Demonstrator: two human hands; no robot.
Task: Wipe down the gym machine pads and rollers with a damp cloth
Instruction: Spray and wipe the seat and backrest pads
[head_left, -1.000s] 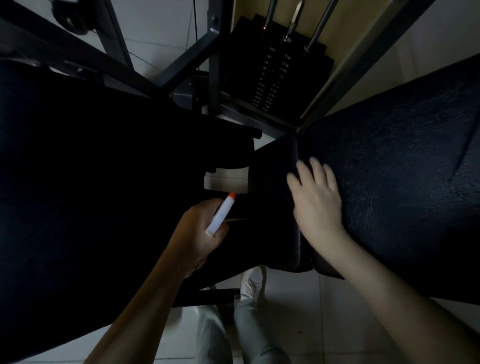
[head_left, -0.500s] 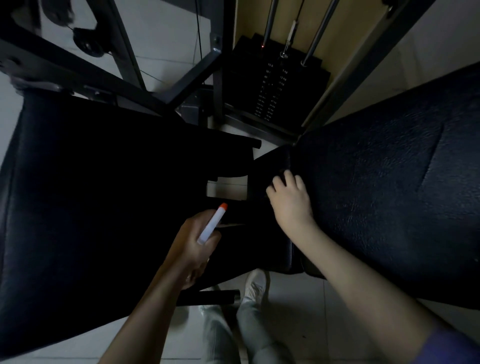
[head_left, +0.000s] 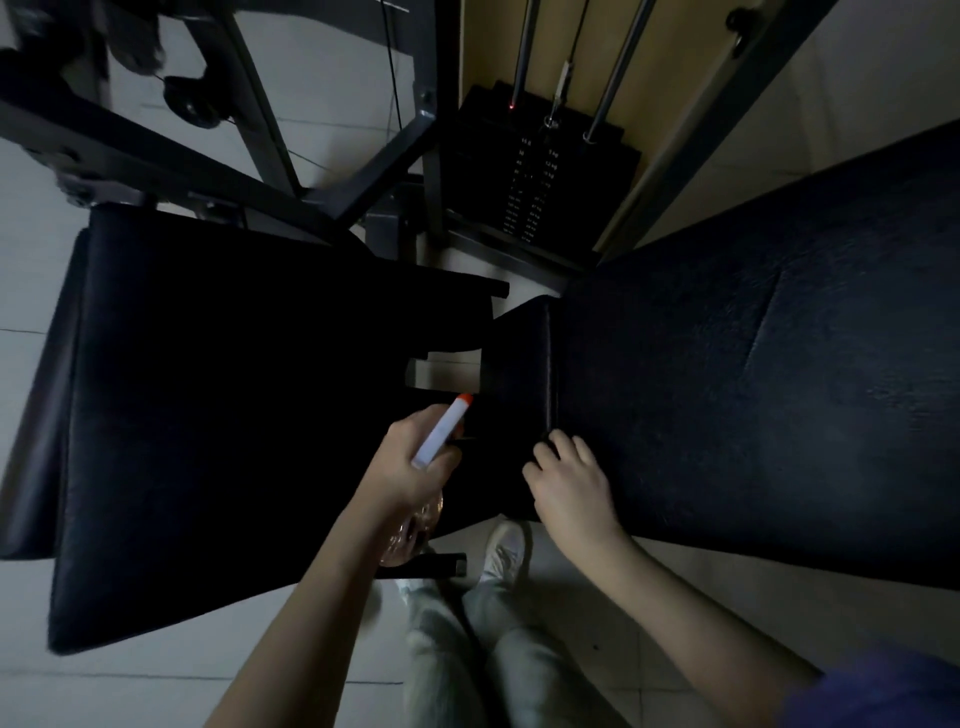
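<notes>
While clamping spray bottle (head_left: 440, 435) in left hand (head_left: 402, 470) for wetting, pressing right hand (head_left: 569, 486) on pad (head_left: 727, 395) edge, centre-frame; cloth grip indiscernible.

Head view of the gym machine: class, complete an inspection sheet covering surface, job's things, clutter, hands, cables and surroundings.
Surface: black textured vinyl pad on the right and smooth black pad on the left, both dimly lit; wetness cannot be judged.
Job's things: clear plastic spray bottle with white, orange-tipped nozzle; no cloth can be made out.
Clutter: nothing seen.
Hands: left hand grips the spray bottle; right hand rests on the right pad's near corner, fingers bent; too dark to tell if they hold anything.
Cables: thin dark cable runs beside the grey steel frame.
Surroundings: black weight stack; pale tiled floor.
</notes>
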